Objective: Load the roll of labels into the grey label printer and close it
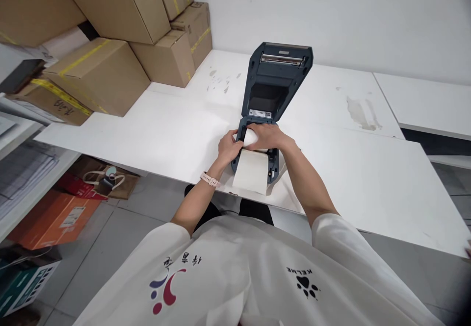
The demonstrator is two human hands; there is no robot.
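A dark blue-grey label printer [278,85] stands near the table's front edge with its lid raised. Inside lies a white paper roll [250,137], partly covered by my hands. From it a wide paper strip [250,171] runs forward over the printer's front toward the table edge. My right hand [268,136] reaches across the roll from the right, its fingers bent over the top and far side. Curled at the printer's left side wall is my left hand [228,148], its thumb close to the roll's end; the exact contact of these fingertips is hidden.
Cardboard boxes [99,73] with yellow tape are stacked at the back left of the white table [176,130]. Behind is a white wall [331,17]. Below left, an orange box [55,218] sits on the floor beside a shelf [62,169] with papers.
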